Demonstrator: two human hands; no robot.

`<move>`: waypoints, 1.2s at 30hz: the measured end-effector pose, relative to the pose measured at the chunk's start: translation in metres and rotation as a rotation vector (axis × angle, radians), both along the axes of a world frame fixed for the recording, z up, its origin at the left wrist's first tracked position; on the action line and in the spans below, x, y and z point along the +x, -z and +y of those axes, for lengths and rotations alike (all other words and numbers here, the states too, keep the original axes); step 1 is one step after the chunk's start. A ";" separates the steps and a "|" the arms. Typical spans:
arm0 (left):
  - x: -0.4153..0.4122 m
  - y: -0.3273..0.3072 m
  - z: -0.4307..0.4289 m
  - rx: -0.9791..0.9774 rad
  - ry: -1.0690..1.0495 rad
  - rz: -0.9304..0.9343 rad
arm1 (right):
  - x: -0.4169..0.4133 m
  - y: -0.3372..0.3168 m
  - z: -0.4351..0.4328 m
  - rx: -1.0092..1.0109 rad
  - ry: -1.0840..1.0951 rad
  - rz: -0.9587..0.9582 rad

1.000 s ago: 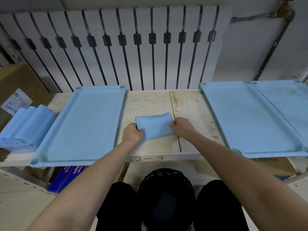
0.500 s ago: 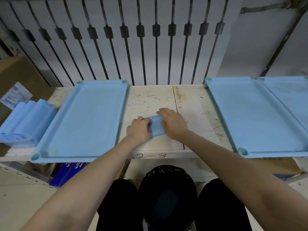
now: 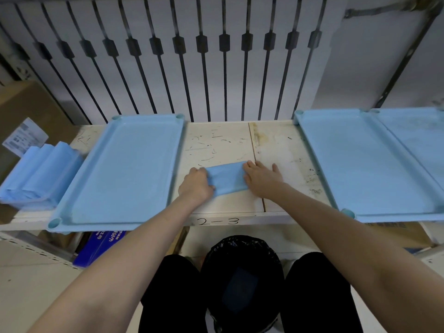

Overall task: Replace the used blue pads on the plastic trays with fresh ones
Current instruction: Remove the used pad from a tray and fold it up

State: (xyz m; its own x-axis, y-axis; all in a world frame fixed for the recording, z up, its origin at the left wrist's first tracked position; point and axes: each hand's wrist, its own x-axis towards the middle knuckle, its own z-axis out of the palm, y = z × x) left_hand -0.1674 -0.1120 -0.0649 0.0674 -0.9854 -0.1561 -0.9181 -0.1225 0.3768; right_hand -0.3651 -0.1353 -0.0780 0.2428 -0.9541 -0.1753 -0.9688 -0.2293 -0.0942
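Note:
A folded blue pad (image 3: 227,179) lies on the white shelf (image 3: 240,145) between the trays. My left hand (image 3: 197,185) grips its left edge. My right hand (image 3: 260,179) rests flat on its right edge, fingers spread. A light blue plastic tray (image 3: 125,169) with a blue pad in it sits to the left. On the right are two overlapping blue trays (image 3: 360,164), also lined in blue. A stack of folded blue pads (image 3: 36,174) lies at the far left of the shelf.
A bin with a black bag (image 3: 241,280) stands below the shelf between my knees, with a blue pad inside. A white radiator (image 3: 180,56) is behind the shelf. A cardboard box (image 3: 26,109) is at the left. A blue box (image 3: 98,243) sits under the shelf.
The hands first pressed the pad together into a smaller fold, then spread apart, so the pad now lies longer between them. The view has tilted down slightly.

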 end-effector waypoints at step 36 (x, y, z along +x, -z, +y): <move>-0.023 -0.059 0.091 0.089 -0.302 0.889 | -0.049 -0.075 0.136 0.203 0.324 -1.059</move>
State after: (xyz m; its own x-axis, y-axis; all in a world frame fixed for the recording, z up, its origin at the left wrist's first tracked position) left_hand -0.1904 -0.0211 -0.0055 0.1386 -0.9276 -0.3469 -0.2234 -0.3705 0.9016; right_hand -0.4137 0.0004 -0.0033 0.1073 -0.9765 -0.1868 -0.3892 0.1316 -0.9117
